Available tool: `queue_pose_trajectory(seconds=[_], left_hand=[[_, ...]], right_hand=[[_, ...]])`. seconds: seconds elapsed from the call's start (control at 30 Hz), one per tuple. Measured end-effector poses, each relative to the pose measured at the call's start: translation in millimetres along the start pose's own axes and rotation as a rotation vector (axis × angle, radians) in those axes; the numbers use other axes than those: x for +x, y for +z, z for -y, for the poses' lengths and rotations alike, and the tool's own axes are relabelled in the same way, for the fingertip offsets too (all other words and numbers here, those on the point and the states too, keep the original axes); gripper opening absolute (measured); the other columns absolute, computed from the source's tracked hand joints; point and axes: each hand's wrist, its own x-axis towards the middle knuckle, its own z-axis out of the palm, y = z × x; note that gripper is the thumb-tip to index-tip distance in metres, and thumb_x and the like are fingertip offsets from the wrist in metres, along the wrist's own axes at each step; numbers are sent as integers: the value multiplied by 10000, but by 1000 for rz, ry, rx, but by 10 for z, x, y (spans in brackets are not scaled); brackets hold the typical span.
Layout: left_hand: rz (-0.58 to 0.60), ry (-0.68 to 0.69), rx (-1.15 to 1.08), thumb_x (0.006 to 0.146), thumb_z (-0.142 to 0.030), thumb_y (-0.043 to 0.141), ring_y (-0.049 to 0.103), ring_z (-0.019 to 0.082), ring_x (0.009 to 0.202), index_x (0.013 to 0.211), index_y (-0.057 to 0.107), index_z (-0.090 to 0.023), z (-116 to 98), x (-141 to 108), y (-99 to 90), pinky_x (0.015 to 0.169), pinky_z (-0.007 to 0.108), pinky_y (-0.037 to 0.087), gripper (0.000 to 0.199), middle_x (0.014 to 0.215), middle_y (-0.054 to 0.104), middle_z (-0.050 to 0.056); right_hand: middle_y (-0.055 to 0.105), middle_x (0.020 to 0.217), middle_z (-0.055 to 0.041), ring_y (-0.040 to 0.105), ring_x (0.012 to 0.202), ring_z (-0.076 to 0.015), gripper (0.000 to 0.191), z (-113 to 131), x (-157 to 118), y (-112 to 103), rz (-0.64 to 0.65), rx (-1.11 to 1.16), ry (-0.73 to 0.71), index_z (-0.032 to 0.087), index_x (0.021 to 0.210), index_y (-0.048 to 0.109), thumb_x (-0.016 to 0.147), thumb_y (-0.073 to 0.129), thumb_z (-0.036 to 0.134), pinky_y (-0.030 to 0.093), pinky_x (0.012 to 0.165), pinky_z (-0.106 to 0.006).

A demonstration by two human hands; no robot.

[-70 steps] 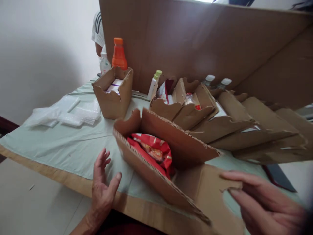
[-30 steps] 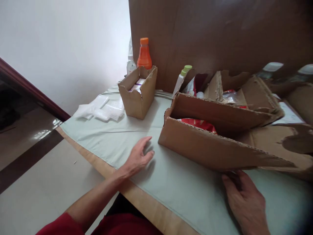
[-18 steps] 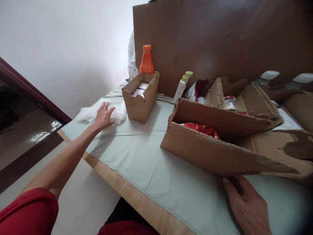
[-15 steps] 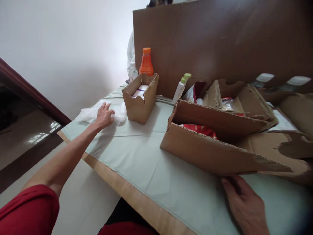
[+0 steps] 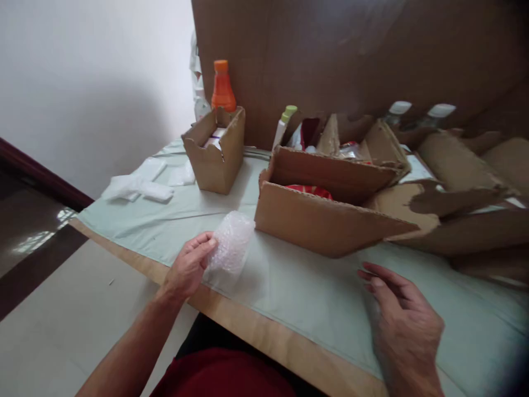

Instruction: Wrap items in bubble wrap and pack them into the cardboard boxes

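My left hand [image 5: 191, 264] pinches the edge of a piece of clear bubble wrap [image 5: 232, 242] above the green cloth, near the table's front edge. Over the cloth at the right, my right hand [image 5: 403, 309] is empty, its fingers slightly apart, just in front of a long cardboard box [image 5: 326, 223] with a red packet [image 5: 311, 191] inside. More folded white plastic pieces [image 5: 155, 191] lie on the cloth at the left, beside a small cardboard box [image 5: 217, 168] that holds white and purple boxes.
An orange bottle [image 5: 223, 88] stands behind the small box. Farther back are a green-capped bottle [image 5: 284, 124], cardboard compartments [image 5: 446, 160] and white-capped bottles [image 5: 399, 110]. A large brown panel [image 5: 330, 55] rises behind. The wooden table edge [image 5: 256, 331] runs along the front.
My left hand has taken hold of a bubble wrap piece from the left pile and drawn it back toward the front. My right hand has moved off the long box's lower edge. The view has shifted right.
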Motion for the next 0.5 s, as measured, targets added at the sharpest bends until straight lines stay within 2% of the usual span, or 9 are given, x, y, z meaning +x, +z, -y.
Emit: queue_pose_trajectory(seconds=[0.07,0.13,0.2,0.27,0.37,0.43,0.5], left_hand=[[53,-109,-117,720,-468,876,551,103,633,853,730,-150,183,-55,214,632,207,446,375,717,651,-7],[127,-196,-170,707,-457,898,576,108,664,820,726,-142,320,-101,423,648,203,463,376,740,666,6],[188,-275,-220,707,-473,898,619,135,710,831,731,-141,405,-150,597,667,222,498,392,785,694,28],[267,-362,-261,734,-560,855,674,198,786,954,750,-145,439,-200,703,670,274,546,482,898,736,73],[387,-459,-335,814,-711,713,708,295,939,1244,701,-160,430,-270,716,660,361,608,699,1140,741,151],[417,-431,-353,847,-752,647,699,316,1017,1349,648,-181,434,-308,655,682,388,629,760,1257,709,168],[419,-381,-333,840,-699,704,695,300,1025,1366,633,-205,470,-334,588,706,379,629,725,1296,695,156]], right_hand=[[769,1050,-108,727,900,-245,375,91,-266,-67,99,65,18,206,1043,743,828,706,509,580,887,-431],[758,1138,-118,729,913,-236,396,187,-501,-56,322,142,33,217,1125,716,860,719,511,594,856,-415],[715,1287,-128,720,1043,-250,527,280,-661,28,559,232,24,242,1309,638,866,745,507,592,905,-417],[653,1404,-133,683,1177,-266,697,356,-734,146,689,323,5,261,1454,521,853,772,509,574,974,-425],[670,1365,-141,690,1164,-265,757,412,-736,287,673,409,52,243,1506,429,876,755,507,573,978,-426],[711,1273,-139,724,1056,-251,725,405,-715,327,638,431,126,224,1500,415,904,722,502,597,902,-410],[727,1233,-141,739,977,-244,711,364,-704,326,644,442,202,214,1496,414,914,700,506,611,809,-384]])
